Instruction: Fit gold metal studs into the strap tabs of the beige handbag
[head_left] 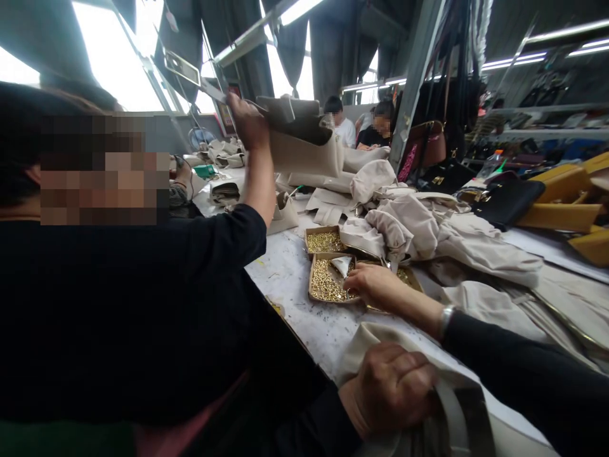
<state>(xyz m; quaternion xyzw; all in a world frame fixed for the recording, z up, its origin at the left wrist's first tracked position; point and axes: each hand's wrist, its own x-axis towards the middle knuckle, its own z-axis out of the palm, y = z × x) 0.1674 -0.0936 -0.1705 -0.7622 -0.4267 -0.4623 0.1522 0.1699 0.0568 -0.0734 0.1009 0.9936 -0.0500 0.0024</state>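
My left hand point(397, 387) is closed round the edge of a beige bag point(366, 339) at the bottom of the view, its strap hanging beside my fingers. Further up, my right hand point(375, 285) reaches over the right side of a cardboard tray point(310, 279) of small gold metal pieces point(328, 279). Its fingers are bent together at the pieces; what they hold, if anything, is too small to make out. A white scrap point(341, 265) lies in that tray. Behind it stands a second tray point(307, 241) with gold pieces, and another tray is partly hidden under my right hand.
A person in dark clothing point(118, 304) sits close at the left, raising a beige bag point(304, 149) over the table point(285, 273). Beige bags point(409, 222) pile up at the right. Yellow bags point(561, 197) and a bottle point(490, 166) stand beyond; more people are at the back.
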